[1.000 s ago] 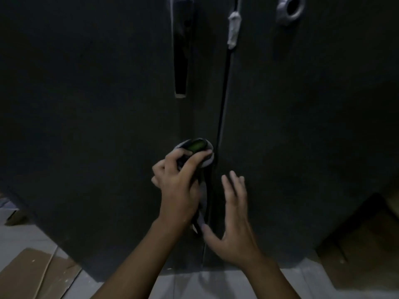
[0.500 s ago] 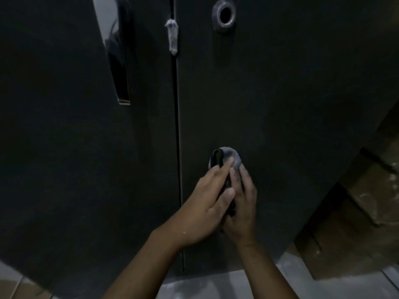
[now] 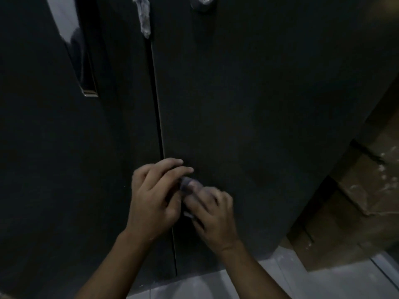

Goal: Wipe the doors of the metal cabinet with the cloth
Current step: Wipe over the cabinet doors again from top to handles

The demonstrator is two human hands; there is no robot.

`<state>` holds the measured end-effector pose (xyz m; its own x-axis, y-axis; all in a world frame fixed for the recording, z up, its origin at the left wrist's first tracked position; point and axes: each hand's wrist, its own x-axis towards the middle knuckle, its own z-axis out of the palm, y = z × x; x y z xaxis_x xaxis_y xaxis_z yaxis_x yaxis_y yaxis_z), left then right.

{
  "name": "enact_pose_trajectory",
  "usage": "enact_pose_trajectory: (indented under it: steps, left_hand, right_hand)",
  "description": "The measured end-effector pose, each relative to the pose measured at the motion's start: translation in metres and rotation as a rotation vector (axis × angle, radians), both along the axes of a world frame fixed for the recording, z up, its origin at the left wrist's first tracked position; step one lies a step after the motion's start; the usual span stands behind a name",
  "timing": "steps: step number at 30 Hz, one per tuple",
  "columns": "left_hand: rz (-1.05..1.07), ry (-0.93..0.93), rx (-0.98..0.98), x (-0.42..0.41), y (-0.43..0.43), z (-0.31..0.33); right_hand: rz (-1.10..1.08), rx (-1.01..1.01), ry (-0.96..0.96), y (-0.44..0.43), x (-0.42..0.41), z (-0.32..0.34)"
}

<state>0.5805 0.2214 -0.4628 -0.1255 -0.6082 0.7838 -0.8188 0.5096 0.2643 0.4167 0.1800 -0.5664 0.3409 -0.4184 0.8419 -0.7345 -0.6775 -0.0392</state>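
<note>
A small grey cloth (image 3: 190,184) is bunched between two hands, low on the right door (image 3: 269,108) of a dark metal cabinet. It sits just right of the seam (image 3: 157,104) where the two doors meet. Only a little of the cloth shows.

The left hand (image 3: 151,201) reaches across the seam, and its fingers (image 3: 172,167) are bent over the top of the cloth, pinching it against the door. The right hand (image 3: 213,219) is just beside and below, touching the left one. It is blurred, with its fingers curled round the lower part of the cloth.

The right door spreads wide and bare above and to the right of the hands, as far as its right edge. Its bottom edge is near, just below the wrists. The left door (image 3: 54,169) is equally bare to the left.

High on the left door is a long slanted handle (image 3: 85,67) with a shiny strip. A pale wad (image 3: 144,17) clings to the top of the seam, and a metal ring (image 3: 203,2) sits beside it on the right door.

Pale floor (image 3: 216,283) runs under the doors. Brown cardboard (image 3: 356,190) lies to the right of the cabinet.
</note>
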Motion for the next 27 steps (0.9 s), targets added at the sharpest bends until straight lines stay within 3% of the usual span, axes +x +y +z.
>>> enact_pose_trajectory:
  steps: [4, 8, 14, 19, 21, 23, 27]
  left_hand:
    - [0.006, -0.035, 0.055, -0.008, -0.002, -0.005]
    - [-0.016, -0.06, 0.131, -0.014, -0.003, -0.007]
    - [0.073, -0.289, 0.152, -0.028, -0.009, -0.009]
    - [0.218, -0.456, 0.136, -0.045, -0.012, -0.033]
    - [0.254, -0.524, 0.129, -0.047, -0.014, -0.041]
    - [0.286, -0.545, 0.115, -0.049, -0.017, -0.045]
    - [0.313, -0.523, 0.077, -0.059, -0.024, -0.052]
  right_hand:
    - [-0.056, -0.045, 0.149, -0.003, -0.015, -0.005]
    - [-0.192, -0.023, 0.044, -0.013, -0.053, -0.005]
    - [-0.381, 0.099, -0.535, -0.029, -0.08, 0.01]
    - [-0.544, 0.37, -1.338, -0.046, -0.117, 0.011]
    - [-0.54, 0.509, -1.564, -0.051, -0.132, -0.004]
    - [-0.545, 0.546, -1.585, -0.051, -0.133, -0.009]
    - [-0.466, 0.372, -1.423, -0.045, -0.1, 0.001]
